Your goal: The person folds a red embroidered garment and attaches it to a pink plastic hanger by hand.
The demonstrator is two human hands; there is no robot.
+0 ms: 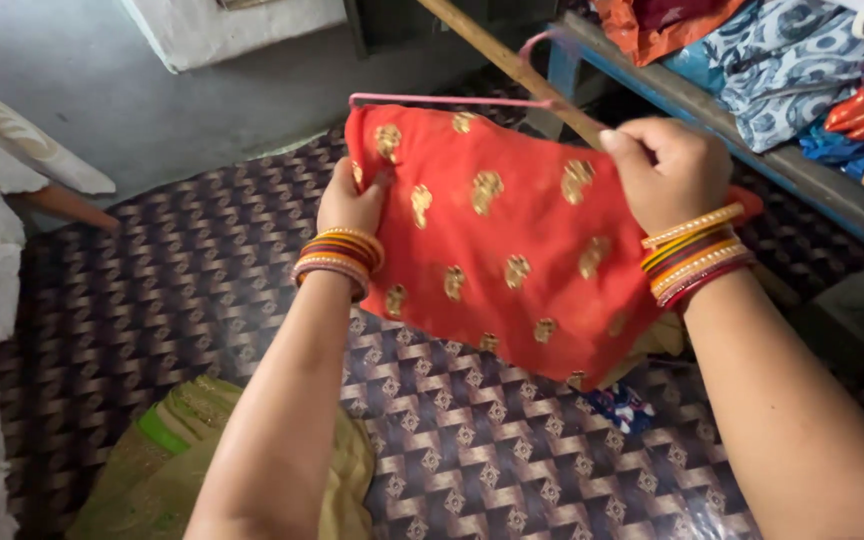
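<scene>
One folded red cloth (497, 250) was held up in the air over the patterned mat (152, 300), hung across one pink hanger (452, 100) whose bar ran along its top edge. About fourteen gold motifs could be counted on the face that showed; those near the lower edge were partly folded under. The left hand (352, 200) gripped the cloth's left edge, fingers tucked behind the fabric and thumb in front. The right hand (667, 165) was clenched over the top right corner, grasping cloth and what looked like the hanger's end together. Each wrist wore one stack of bangles (340, 255) in gold, red and orange; the exact number in each stack could not be told. One wooden stick (507, 65) slanted behind the hanger. Below lay one yellow-green garment (167, 450) on the mat. To the right, one blue shelf (812, 180) carried a heap of folded fabrics (782, 60).
</scene>
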